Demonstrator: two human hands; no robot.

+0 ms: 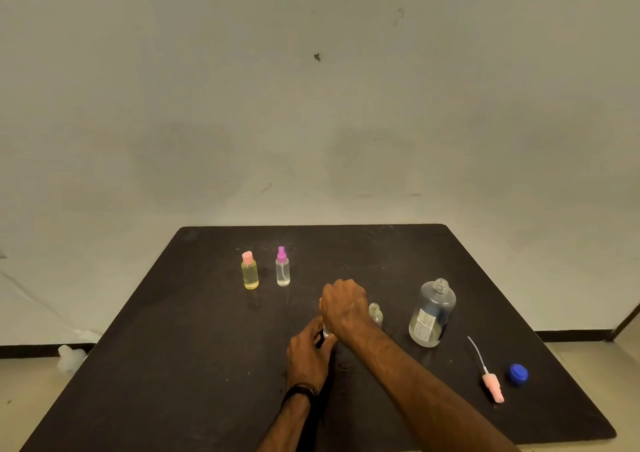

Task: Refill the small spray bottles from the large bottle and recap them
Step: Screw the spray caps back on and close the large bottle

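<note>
Clear small bottle (325, 330) stands upright mid-worktop (173, 365), almost hidden: left hand (306, 354) grips its base, right hand (343, 308) closes over its top from directly above. Large bottle (432, 313) waits uncapped, rightward.

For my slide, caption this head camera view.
Both hands, left hand and right hand, recap a small bottle beside the uncapped large bottle.
</note>
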